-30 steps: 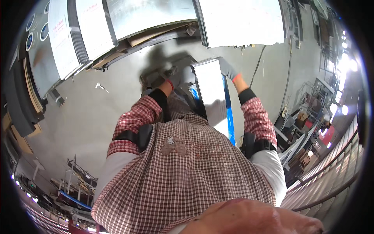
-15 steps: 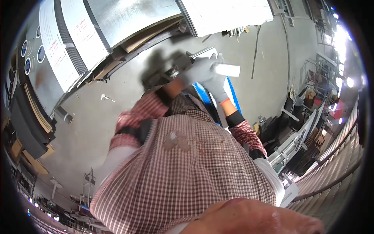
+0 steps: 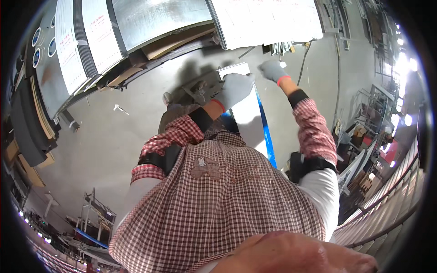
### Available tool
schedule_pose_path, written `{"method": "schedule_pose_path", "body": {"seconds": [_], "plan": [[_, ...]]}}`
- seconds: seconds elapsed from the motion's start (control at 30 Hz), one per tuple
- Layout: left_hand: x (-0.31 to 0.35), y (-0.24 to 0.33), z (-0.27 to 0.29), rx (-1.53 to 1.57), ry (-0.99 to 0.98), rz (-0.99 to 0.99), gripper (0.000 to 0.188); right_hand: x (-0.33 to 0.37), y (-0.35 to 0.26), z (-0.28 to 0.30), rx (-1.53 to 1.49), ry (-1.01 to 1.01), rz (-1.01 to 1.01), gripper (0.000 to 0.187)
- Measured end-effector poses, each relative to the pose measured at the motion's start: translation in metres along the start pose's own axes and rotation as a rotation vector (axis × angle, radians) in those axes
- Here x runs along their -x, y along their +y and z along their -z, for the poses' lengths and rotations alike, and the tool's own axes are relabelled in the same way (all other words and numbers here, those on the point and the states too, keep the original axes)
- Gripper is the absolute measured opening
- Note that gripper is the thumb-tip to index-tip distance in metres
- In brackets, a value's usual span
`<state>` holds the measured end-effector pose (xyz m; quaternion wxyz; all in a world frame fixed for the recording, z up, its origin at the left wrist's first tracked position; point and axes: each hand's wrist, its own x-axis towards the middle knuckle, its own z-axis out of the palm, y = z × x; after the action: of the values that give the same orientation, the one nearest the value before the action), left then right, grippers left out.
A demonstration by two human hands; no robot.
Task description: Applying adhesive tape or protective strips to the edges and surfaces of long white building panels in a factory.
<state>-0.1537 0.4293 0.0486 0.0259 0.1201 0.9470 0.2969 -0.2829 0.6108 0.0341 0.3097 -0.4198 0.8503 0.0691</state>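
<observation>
A long shiny metal panel (image 3: 248, 119) with a blue edge stands tilted in front of me, over the grey floor. My left hand (image 3: 234, 88), in a grey glove, grips the panel near its upper end. Also gloved, my right hand (image 3: 273, 70) is off the panel, stretched out just beyond its top right corner. It is next to a small white piece (image 3: 282, 64), and the curl of its fingers hides whether it holds anything. My checked shirt (image 3: 218, 204) fills the lower half of the view.
Large grey metal sheets (image 3: 154, 18) and a white sheet (image 3: 268, 20) lie stacked beyond the panel. More sheet stacks (image 3: 68, 50) lean at the left. A thin cable (image 3: 337, 91) runs over the concrete floor (image 3: 104, 145). Racks and railings (image 3: 382, 136) line the right side.
The panel has swung further from my body. My right hand has let go of its right edge and reached out past the top corner. My left hand has shifted onto the panel's upper end.
</observation>
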Motion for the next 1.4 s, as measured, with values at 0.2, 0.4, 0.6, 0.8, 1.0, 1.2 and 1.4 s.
{"method": "schedule_pose_path", "body": {"seconds": [0.2,0.4,0.6,0.8,1.0,1.2,1.4], "plan": [[-0.018,0.020,-0.027,-0.120,-0.002,-0.441,0.012,0.143,-0.038,-0.019,-1.166,0.156,-0.644,0.015],[0.075,0.076,-0.048,-0.067,-0.439,-1.221,0.066,0.299,-0.314,-0.131,-1.865,0.612,-0.545,0.041],[0.158,0.058,0.011,-0.015,-0.187,-1.240,0.049,0.264,-0.392,-0.229,-2.656,2.197,-0.508,0.055],[0.216,-0.033,0.064,0.147,-0.185,-0.848,0.069,0.246,-0.419,-0.200,-2.207,1.980,-0.209,0.036],[0.213,-0.104,-0.019,0.505,-0.304,-0.364,0.049,0.027,-0.404,-0.282,-1.107,1.171,-0.759,0.050],[0.253,-0.034,0.145,1.101,-0.263,-0.011,0.038,0.134,-0.429,-0.066,-1.186,1.163,-0.438,0.078],[0.297,-0.030,0.133,0.753,-0.137,-0.005,0.029,0.161,-0.430,-0.076,-0.923,0.835,-0.332,0.084]]}}
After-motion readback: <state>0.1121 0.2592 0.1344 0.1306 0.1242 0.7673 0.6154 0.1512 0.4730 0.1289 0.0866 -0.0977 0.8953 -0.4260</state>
